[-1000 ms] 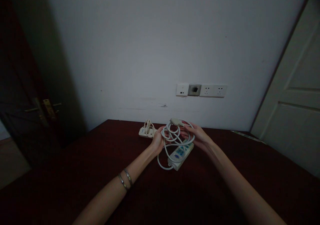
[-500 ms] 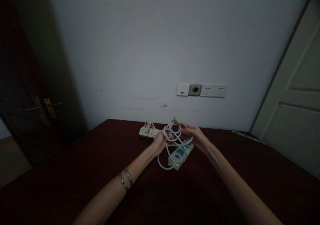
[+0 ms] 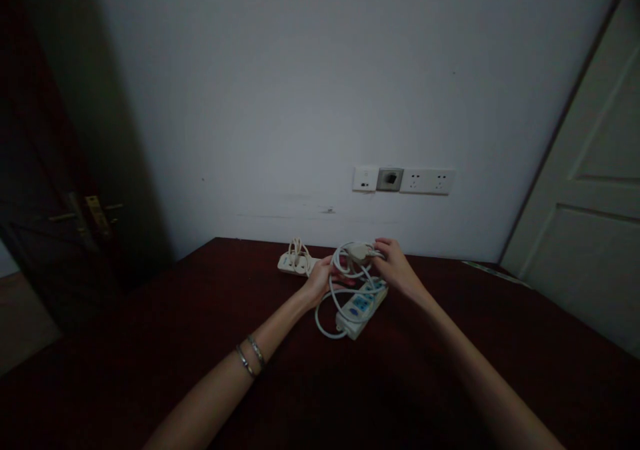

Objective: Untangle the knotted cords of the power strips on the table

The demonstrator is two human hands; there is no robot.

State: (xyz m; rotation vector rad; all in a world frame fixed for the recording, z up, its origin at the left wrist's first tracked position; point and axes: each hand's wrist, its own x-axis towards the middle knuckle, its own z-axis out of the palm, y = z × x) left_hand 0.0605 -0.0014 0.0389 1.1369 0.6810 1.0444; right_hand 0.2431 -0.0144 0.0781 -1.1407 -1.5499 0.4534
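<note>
A white cord (image 3: 345, 292) lies in loose loops between my hands, above a white power strip (image 3: 359, 311) with blue socket faces. My left hand (image 3: 319, 281) is closed around the left side of the loops. The fingers of my right hand (image 3: 393, 261) grip the right side of the coil, close to its pale plug (image 3: 358, 253). One end of the cord runs down into the near end of the strip, which rests on the table. Some of my left fingers are hidden behind the loops.
Behind my left hand a second, cream power strip (image 3: 294, 263) with its own bundled cord lies on the dark red table (image 3: 240, 303). The wall behind carries sockets (image 3: 427, 181) and a grey switch plate (image 3: 390, 179). Doors stand at left and right.
The plug has moved down and slightly right, into the coil beside my right fingers. My right hand has closed in on the loops, which are gathered tighter. My left hand has barely moved.
</note>
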